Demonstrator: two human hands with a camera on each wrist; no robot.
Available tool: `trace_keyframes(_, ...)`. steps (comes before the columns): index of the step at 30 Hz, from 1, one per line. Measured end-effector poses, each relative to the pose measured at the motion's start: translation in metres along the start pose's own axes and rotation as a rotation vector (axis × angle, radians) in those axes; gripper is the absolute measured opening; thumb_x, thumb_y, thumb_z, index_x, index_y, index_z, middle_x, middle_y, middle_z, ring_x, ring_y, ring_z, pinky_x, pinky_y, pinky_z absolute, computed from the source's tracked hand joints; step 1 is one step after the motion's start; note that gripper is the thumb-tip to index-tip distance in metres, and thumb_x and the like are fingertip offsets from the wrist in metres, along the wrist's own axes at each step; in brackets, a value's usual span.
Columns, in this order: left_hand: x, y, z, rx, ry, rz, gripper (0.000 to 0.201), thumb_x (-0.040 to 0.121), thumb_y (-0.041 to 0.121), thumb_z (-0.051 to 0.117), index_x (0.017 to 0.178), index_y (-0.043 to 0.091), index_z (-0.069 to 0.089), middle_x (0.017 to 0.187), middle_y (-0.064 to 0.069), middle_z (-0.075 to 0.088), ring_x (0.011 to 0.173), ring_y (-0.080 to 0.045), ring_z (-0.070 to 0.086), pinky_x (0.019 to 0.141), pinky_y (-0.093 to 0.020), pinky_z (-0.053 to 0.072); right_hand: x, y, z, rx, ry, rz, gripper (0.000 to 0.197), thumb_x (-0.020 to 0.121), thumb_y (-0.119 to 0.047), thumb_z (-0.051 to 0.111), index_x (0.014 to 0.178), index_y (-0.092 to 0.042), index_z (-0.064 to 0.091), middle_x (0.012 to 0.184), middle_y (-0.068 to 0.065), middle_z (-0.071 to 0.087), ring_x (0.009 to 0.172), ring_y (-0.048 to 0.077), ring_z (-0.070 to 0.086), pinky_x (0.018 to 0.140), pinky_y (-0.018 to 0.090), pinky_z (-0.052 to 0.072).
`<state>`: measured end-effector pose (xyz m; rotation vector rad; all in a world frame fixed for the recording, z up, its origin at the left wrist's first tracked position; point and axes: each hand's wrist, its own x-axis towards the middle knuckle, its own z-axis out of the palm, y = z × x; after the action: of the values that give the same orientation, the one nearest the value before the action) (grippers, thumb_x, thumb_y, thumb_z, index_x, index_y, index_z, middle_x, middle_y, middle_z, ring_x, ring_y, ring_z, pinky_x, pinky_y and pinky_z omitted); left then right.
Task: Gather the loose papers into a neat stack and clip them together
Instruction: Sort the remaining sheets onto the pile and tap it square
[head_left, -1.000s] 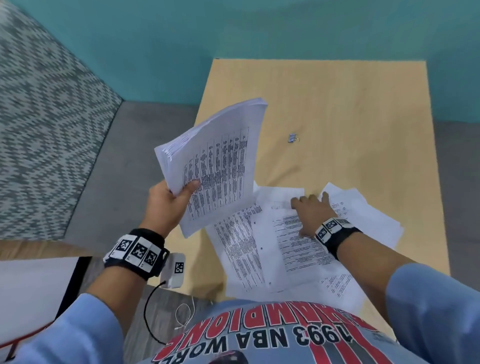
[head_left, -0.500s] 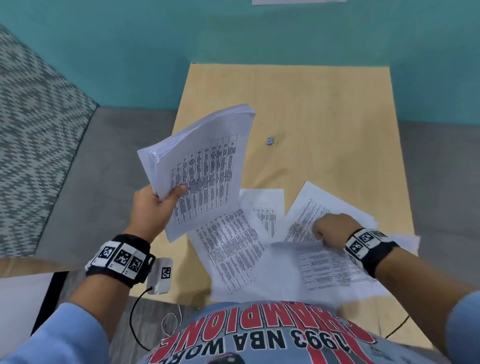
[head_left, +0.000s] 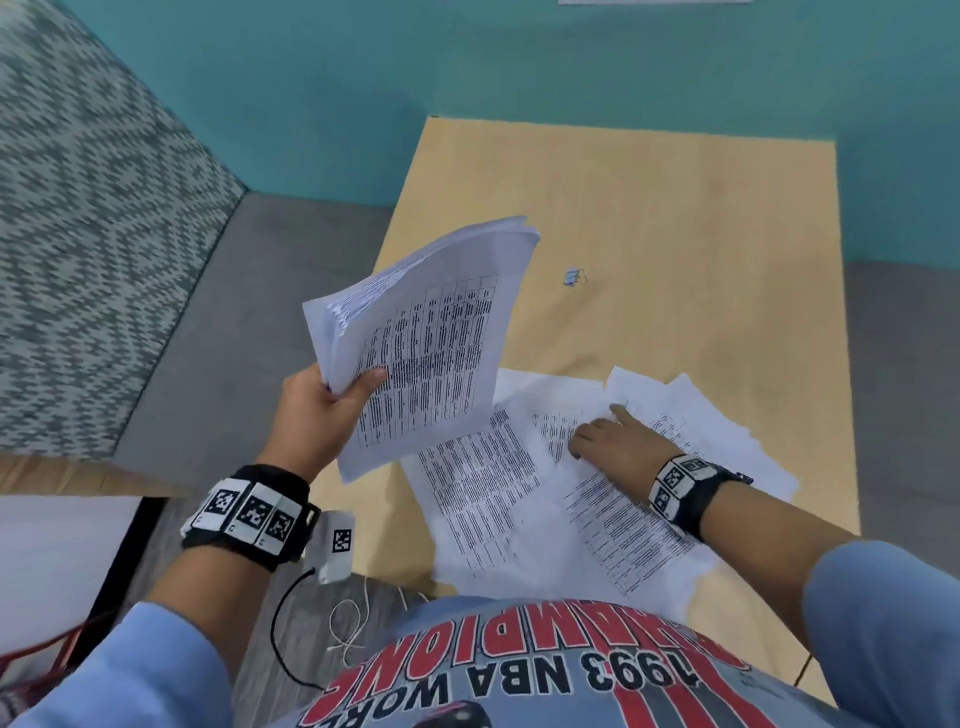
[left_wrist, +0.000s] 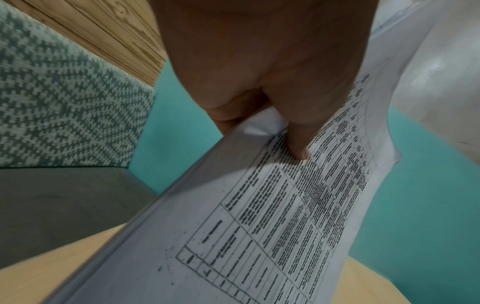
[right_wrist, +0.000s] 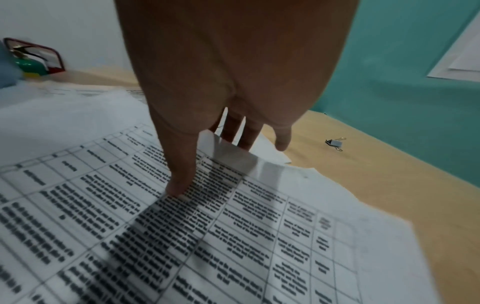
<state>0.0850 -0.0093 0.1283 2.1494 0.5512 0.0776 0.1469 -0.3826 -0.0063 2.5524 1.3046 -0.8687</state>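
A thick stack of printed papers (head_left: 431, 332) is raised over the table's left edge. My left hand (head_left: 353, 389) grips its lower corner, thumb on the front page (left_wrist: 259, 226). Several loose printed sheets (head_left: 483, 493) lie fanned out on the tan table (head_left: 675, 208) near my body. My right hand (head_left: 602, 431) is on them. Its thumb presses the top sheet (right_wrist: 182, 236) and its fingers (right_wrist: 244, 135) sit behind that sheet's raised far edge. A small binder clip (head_left: 574, 277) lies alone farther back, also in the right wrist view (right_wrist: 335, 143).
Grey floor and a patterned wall lie to the left, a teal wall behind the table. A white tagged box with a cable (head_left: 335, 545) hangs by my left wrist. A green extinguisher in a red frame (right_wrist: 31, 63) shows in the right wrist view.
My right hand, curled and dragging a sheet toward me half a second ago, has moved forward onto the sheets' far edge. The left hand still holds the stack up.
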Motion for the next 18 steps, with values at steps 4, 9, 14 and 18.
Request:
trace_keyframes(4, -0.011, -0.011, -0.009, -0.005, -0.016, -0.051, 0.099, 0.067, 0.088, 0.069, 0.094, -0.008, 0.067, 0.085, -0.014, 0.073, 0.076, -0.017, 0.059, 0.08, -0.065, 0.059, -0.001, -0.005, 0.0, -0.073, 0.006, 0.009, 0.092, 0.082, 0.011, 0.058, 0.159, -0.028, 0.028, 0.141, 0.005, 0.052, 0.132, 0.033, 0.047, 0.121, 0.07, 0.013)
trace_keyframes(9, -0.019, -0.014, -0.018, 0.004, 0.02, -0.068, 0.06, 0.082, 0.057, 0.079, 0.095, -0.002, 0.073, 0.099, -0.028, 0.077, 0.084, -0.027, 0.072, 0.084, -0.064, 0.061, -0.008, -0.008, 0.004, -0.093, -0.021, 0.041, 0.059, 0.074, 0.003, 0.069, 0.124, -0.027, 0.061, 0.129, 0.011, 0.053, 0.124, 0.038, 0.048, 0.118, 0.07, 0.021)
trace_keyframes(14, -0.018, -0.016, -0.025, 0.004, 0.034, -0.08, 0.046, 0.09, 0.041, 0.081, 0.095, -0.004, 0.073, 0.101, -0.029, 0.076, 0.084, -0.025, 0.069, 0.086, -0.061, 0.062, -0.035, 0.0, 0.003, 0.007, -0.005, 0.112, 0.02, 0.084, -0.026, 0.071, 0.103, -0.03, 0.067, 0.105, -0.003, 0.069, 0.11, 0.022, 0.06, 0.122, 0.061, 0.016)
trace_keyframes(18, -0.014, -0.013, -0.025, -0.007, 0.033, -0.077, 0.02, 0.094, 0.025, 0.078, 0.1, 0.005, 0.077, 0.098, -0.011, 0.078, 0.089, -0.024, 0.072, 0.078, -0.034, 0.059, -0.063, 0.015, -0.011, 0.245, 0.081, 0.302, 0.017, 0.085, -0.036, 0.065, 0.082, -0.019, 0.065, 0.079, -0.002, 0.074, 0.083, 0.022, 0.069, 0.1, 0.039, 0.048)
